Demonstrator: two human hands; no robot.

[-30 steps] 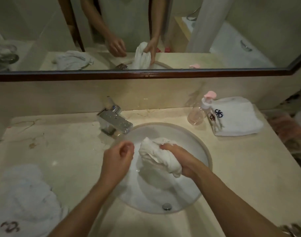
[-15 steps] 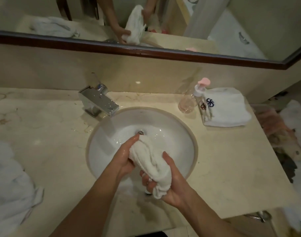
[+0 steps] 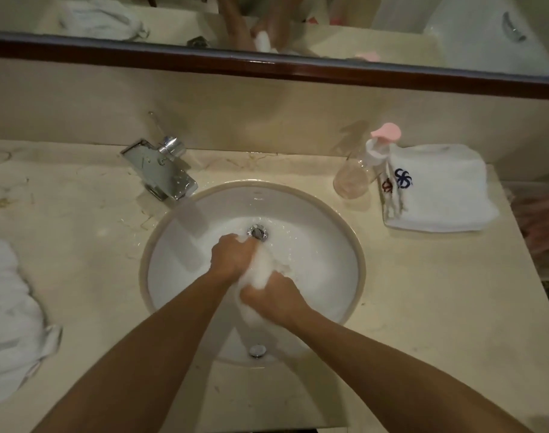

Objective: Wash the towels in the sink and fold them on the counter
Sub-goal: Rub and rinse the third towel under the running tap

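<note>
A wet white towel (image 3: 262, 271) is bunched up low inside the round white sink (image 3: 335, 220), close to the drain. My left hand (image 3: 231, 256) grips its far end and my right hand (image 3: 271, 296) grips its near end; the hands sit almost against each other. Motion blur hides much of the cloth. On the counter at the right lies a folded white towel (image 3: 445, 189) with a dark blue emblem. Crumpled white towels (image 3: 9, 317) are heaped on the counter's left edge.
A chrome faucet (image 3: 160, 171) stands behind the sink at the left. A clear pump bottle (image 3: 359, 175) with a pink top stands between the sink and the folded towel. A mirror with a dark wooden frame (image 3: 267, 65) runs along the back wall.
Both hands have lowered the towel from above the basin down to the sink's bottom near the drain. The left hand, free one second ago, now grips the towel.
</note>
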